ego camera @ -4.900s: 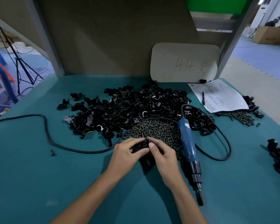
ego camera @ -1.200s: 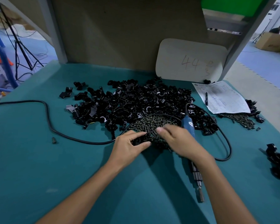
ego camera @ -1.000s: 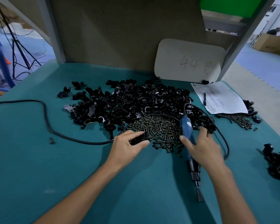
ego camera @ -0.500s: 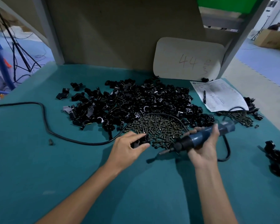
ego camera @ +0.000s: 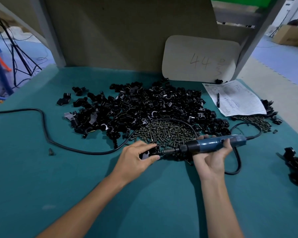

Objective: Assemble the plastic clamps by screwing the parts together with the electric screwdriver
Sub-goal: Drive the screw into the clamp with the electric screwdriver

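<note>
Watching from the side: the left hand [ego camera: 136, 158] pinches a black plastic clamp [ego camera: 150, 152] between thumb and fingers, low over the teal table [ego camera: 76, 186] at the near edge of the screw pile [ego camera: 165, 133]. The right hand [ego camera: 212, 157] is wrapped round the blue electric screwdriver [ego camera: 213, 143], held nearly level with its bit right at the clamp. Can't make out the screw itself. I'd keep the bit dead in line, push straight, and grip the clamp firmly so it doesn't spin.
</note>
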`<state>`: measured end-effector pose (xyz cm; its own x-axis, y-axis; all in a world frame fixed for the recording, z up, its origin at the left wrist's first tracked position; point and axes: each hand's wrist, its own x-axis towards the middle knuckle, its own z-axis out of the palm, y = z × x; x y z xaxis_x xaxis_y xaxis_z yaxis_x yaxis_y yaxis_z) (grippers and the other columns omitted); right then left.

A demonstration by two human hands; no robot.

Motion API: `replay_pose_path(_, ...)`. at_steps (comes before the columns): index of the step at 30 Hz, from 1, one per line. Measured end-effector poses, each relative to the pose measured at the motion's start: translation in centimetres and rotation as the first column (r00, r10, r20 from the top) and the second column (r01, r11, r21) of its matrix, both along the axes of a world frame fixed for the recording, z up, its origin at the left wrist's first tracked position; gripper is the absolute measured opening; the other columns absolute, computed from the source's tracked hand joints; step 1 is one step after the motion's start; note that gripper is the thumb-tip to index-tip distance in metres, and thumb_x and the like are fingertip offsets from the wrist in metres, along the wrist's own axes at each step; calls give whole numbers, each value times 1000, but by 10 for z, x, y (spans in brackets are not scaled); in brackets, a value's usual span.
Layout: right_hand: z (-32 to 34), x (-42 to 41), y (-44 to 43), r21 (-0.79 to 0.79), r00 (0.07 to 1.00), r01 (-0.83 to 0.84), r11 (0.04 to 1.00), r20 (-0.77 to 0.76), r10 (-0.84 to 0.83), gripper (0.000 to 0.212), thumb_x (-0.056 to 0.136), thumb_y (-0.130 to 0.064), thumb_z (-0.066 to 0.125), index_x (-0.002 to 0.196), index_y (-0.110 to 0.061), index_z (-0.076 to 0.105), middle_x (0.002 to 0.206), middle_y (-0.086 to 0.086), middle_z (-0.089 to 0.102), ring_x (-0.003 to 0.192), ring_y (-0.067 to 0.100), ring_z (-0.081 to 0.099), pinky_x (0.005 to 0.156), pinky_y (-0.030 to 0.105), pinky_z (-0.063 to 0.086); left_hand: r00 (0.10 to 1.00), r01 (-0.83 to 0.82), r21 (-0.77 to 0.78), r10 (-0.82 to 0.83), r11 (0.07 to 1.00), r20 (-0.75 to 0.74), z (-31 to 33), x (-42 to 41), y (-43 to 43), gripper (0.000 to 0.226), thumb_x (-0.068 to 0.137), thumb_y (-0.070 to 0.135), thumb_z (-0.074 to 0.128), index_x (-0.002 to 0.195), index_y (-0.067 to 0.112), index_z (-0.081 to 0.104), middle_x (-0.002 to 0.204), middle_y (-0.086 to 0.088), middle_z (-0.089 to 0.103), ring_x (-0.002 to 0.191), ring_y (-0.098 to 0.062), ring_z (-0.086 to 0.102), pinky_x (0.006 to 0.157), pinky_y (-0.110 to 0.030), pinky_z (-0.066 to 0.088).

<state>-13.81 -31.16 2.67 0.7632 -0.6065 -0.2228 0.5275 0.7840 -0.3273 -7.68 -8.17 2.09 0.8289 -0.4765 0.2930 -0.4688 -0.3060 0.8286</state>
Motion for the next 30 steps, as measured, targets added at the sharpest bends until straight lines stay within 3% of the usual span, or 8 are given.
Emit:
replay_pose_path(5, 2, -1, 0, -33, 996, -76, 997, 50, 77, 34, 78, -51, 74, 79, -17, 70, 87, 2, 63, 83, 19, 64, 107, 36, 43, 1000, -7, 5, 7, 1000, -6, -1, 1, 1, 47, 83, 39, 80, 125, 23, 70, 92, 12, 66, 85, -3, 61, 76, -16, 47)
replay_pose_path(7, 3, -3, -1, -62, 995, -87, 994, 44, 90, 35, 80, -52, 71, 87, -18, 64, 89, 5, 64, 84, 23, 65, 103, 42, 47, 1000, -2, 14, 2, 1000, -7, -2, 1, 1, 47, 82, 40, 80, 124, 22, 71, 88, 16, 64, 83, -2, 60, 75, -16, 46)
replay_pose_path(10, 1, -3, -3, -62, 994, -107, 992, 6, 107, 39, 82, -51, 71, 99, -18, 58, 94, 8, 65, 90, 25, 67, 99, 44, 51, 1000, -3, 22, 3, 1000, -12, -2, 1, 1, 45, 82, 39, 81, 124, 24, 72, 85, 19, 62, 84, -6, 61, 77, -26, 51)
replay_pose_path(14, -2, -2, -6, -59, 995, -99, 993, -40, 96, 45, 84, -51, 69, 109, -16, 53, 93, 8, 63, 92, 24, 64, 111, 43, 43, 1000, -6, 27, 7, 1000, -9, -2, 1, 1, 45, 82, 39, 80, 124, 24, 71, 89, 17, 64, 88, -6, 61, 81, -29, 51)
replay_pose_path(23, -6, -3, -7, -89, 995, -96, 991, 21, 98, 35, 92, -52, 64, 92, -18, 61, 87, 5, 64, 84, 23, 66, 104, 45, 48, 999, 35, 62, -34, 997, -25, -2, 1, 0, 53, 84, 48, 74, 130, 22, 67, 97, 16, 62, 92, -2, 58, 79, -16, 47)
replay_pose_path(27, -4, -1, -6, -76, 996, -86, 993, -39, 83, 36, 92, -51, 63, 100, -17, 56, 86, 6, 65, 87, 22, 64, 106, 43, 46, 1000, 16, 74, -16, 997, 13, -2, 2, 0, 49, 85, 45, 75, 128, 22, 68, 95, 17, 60, 91, 1, 57, 76, -11, 43)
replay_pose_path(30, -4, 1, -7, -60, 995, -73, 996, -69, 69, 43, 86, -50, 66, 108, -15, 53, 83, 8, 66, 90, 23, 63, 98, 40, 51, 999, 5, 74, -7, 997, 31, -2, 2, 0, 49, 86, 45, 74, 129, 21, 67, 96, 19, 59, 91, 3, 56, 77, -10, 41)
